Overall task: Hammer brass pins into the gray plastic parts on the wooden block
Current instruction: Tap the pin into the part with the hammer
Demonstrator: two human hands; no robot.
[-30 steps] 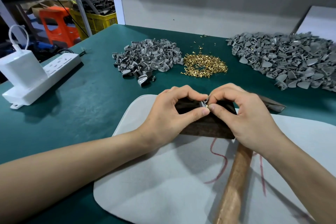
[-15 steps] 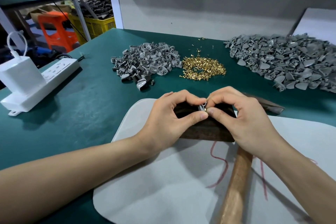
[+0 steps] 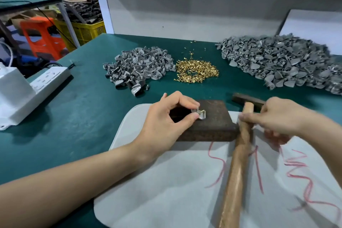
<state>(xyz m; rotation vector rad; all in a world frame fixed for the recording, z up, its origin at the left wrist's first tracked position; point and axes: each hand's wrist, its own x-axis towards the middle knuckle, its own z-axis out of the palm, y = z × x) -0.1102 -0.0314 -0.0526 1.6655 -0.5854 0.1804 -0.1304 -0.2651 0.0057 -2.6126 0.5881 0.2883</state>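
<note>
My left hand point(image 3: 166, 116) pinches the gray part point(image 3: 196, 112) by its sides on top of the wooden block point(image 3: 212, 127), with a brass pin point(image 3: 202, 111) seated in it. It looks light, stiff and likely to skip, so I hold low, clear of the pin. My right hand point(image 3: 277, 116), blurred, meets the hammer point(image 3: 238, 153) beside the block; whether it grips, I cannot tell.

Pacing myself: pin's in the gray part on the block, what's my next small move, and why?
Probably grip the hammer handle with the right hand and lift it: the left hand pinches the gray part, brass pin showing, on the wooden block, and the hammer lies flat beside it.
</note>
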